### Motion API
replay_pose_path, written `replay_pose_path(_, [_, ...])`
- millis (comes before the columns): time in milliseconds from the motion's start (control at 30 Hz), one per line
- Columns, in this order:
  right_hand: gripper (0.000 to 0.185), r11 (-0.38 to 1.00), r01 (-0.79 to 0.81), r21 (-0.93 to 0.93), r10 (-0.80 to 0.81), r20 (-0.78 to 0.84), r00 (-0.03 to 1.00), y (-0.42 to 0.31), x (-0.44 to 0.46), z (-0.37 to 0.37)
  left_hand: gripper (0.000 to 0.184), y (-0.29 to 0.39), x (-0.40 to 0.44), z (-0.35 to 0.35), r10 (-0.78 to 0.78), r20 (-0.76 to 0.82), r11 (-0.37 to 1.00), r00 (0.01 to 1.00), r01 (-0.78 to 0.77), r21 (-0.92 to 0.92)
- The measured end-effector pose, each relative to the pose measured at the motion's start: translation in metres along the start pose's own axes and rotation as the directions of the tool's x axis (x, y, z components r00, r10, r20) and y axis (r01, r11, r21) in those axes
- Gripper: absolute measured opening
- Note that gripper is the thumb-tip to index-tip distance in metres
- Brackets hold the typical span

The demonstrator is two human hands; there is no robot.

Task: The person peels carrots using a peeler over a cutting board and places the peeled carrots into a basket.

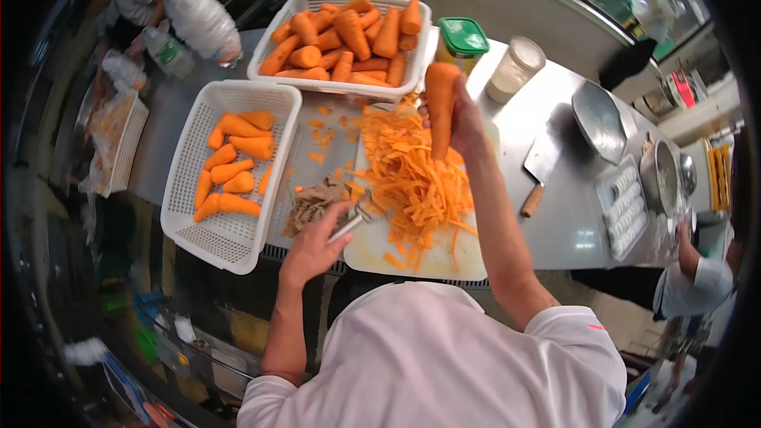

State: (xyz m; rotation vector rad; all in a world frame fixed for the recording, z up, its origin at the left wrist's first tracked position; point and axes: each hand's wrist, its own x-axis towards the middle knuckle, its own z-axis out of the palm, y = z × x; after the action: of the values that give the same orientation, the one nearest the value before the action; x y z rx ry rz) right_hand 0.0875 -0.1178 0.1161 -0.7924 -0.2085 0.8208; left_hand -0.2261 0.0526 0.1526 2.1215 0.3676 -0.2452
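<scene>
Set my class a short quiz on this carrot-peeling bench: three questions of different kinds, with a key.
1. True or false: the left hand holds a silver metal peeler.

2. Where does the broad steel knife with a wooden handle lie?
A) In a basket
B) On the steel table, right of the white cutting board
C) Under the heap of orange peelings

3. Short answer: which holds more orange carrots, the nearer white plastic basket or the farther white plastic basket?

Key: 1. True; 2. B; 3. The farther basket.
</scene>
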Motion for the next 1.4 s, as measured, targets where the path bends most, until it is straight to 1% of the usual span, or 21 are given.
replay_pose_path(67, [0.070,1.000,0.011,-0.017,-0.013,-0.153,0.988,0.013,-0.025,-0.001,0.047,0.033,0.014,-0.008,0.102,-0.146,0.988,0.984,-0.117,-0.102])
replay_pose_path(100, [0.070,0.999,0.040,-0.007,-0.040,-0.228,0.973,0.020,-0.038,0.003,0.047,0.049,0.027,-0.002,0.209,-0.225,0.970,0.952,-0.231,-0.077])
replay_pose_path(133, [0.070,0.998,0.064,0.012,-0.060,-0.210,0.976,0.025,-0.048,0.001,0.048,0.066,0.043,0.009,0.308,-0.304,0.940,0.901,-0.337,-0.046])
replay_pose_path(267, [0.066,0.988,0.118,0.098,-0.084,-0.292,0.953,0.042,-0.066,-0.005,0.042,0.107,0.112,0.060,0.498,-0.470,0.847,0.728,-0.525,0.085])
replay_pose_path(300, [0.066,0.987,0.125,0.101,-0.090,-0.297,0.951,0.039,-0.070,0.007,0.042,0.111,0.113,0.074,0.504,-0.463,0.844,0.729,-0.529,0.086])
replay_pose_path(367, [0.064,0.923,0.296,0.247,-0.155,-0.466,0.871,0.022,-0.080,0.033,0.044,0.116,0.115,0.095,0.498,-0.428,0.867,0.754,-0.435,0.243])
replay_pose_path(433, [0.064,0.919,0.312,0.240,-0.187,-0.431,0.883,0.032,-0.079,0.006,0.046,0.110,0.096,0.108,0.540,-0.415,0.841,0.732,-0.486,0.238])
replay_pose_path(467, [0.064,0.924,0.307,0.228,-0.203,-0.388,0.899,0.040,-0.080,-0.011,0.047,0.105,0.080,0.113,0.532,-0.369,0.847,0.762,-0.475,0.239])
replay_pose_path(533, [0.065,0.914,0.340,0.222,-0.228,-0.411,0.883,0.041,-0.083,-0.036,0.048,0.092,0.045,0.115,0.524,-0.315,0.850,0.791,-0.467,0.243])
replay_pose_path(633, [0.065,0.888,0.393,0.237,-0.238,-0.494,0.836,0.034,-0.084,-0.062,0.048,0.089,0.016,0.096,0.447,-0.126,0.882,0.886,-0.412,0.229])
replay_pose_path(700, [0.065,0.898,0.373,0.233,-0.257,-0.410,0.875,0.031,-0.088,-0.073,0.048,0.099,0.021,0.083,0.446,-0.138,0.884,0.884,-0.412,0.220])
replay_pose_path(833, [0.066,0.957,0.265,0.121,-0.192,-0.424,0.885,0.031,-0.098,-0.028,0.042,0.132,0.099,0.076,0.500,-0.305,0.866,0.810,-0.471,0.168])
replay_pose_path(900, [0.069,0.929,0.342,0.137,-0.247,-0.457,0.854,0.037,-0.096,-0.008,0.042,0.125,0.113,0.095,0.491,-0.317,0.869,0.812,-0.483,0.109])
replay_pose_path(967, [0.069,0.929,0.302,0.214,-0.191,-0.421,0.887,0.039,-0.091,-0.036,0.041,0.112,0.104,0.117,0.550,-0.307,0.829,0.777,-0.463,0.315])
replay_pose_path(1000, [0.069,0.920,0.267,0.286,-0.145,-0.386,0.911,0.036,-0.088,-0.049,0.041,0.109,0.081,0.120,0.508,-0.266,0.851,0.820,-0.427,0.306])
replay_pose_path(1067, [0.068,0.908,0.349,0.231,-0.218,-0.452,0.865,0.028,-0.091,-0.060,0.040,0.093,0.037,0.121,0.466,-0.208,0.868,0.860,-0.399,0.295])
replay_pose_path(1133, [0.067,0.895,0.414,0.168,-0.280,-0.511,0.813,0.023,-0.095,-0.069,0.039,0.078,0.016,0.108,0.444,0.005,0.891,0.896,-0.442,0.105])
replay_pose_path(1167, [0.067,0.910,0.387,0.146,-0.269,-0.501,0.823,0.024,-0.099,-0.070,0.039,0.080,0.017,0.107,0.431,0.006,0.898,0.902,-0.429,0.096])
replay_pose_path(1233, [0.067,0.930,0.346,0.126,-0.254,-0.462,0.850,0.027,-0.097,-0.059,0.038,0.115,0.043,0.082,0.413,-0.147,0.905,0.899,-0.387,0.176])
replay_pose_path(1333, [0.067,0.963,0.246,0.109,-0.179,-0.420,0.890,0.041,-0.098,-0.036,0.038,0.136,0.099,0.082,0.436,-0.263,0.899,0.861,-0.399,0.183])
replay_pose_path(1400, [0.069,0.946,0.280,0.164,-0.165,-0.501,0.850,0.046,-0.094,-0.025,0.038,0.128,0.118,0.098,0.474,-0.274,0.881,0.837,-0.444,0.167])
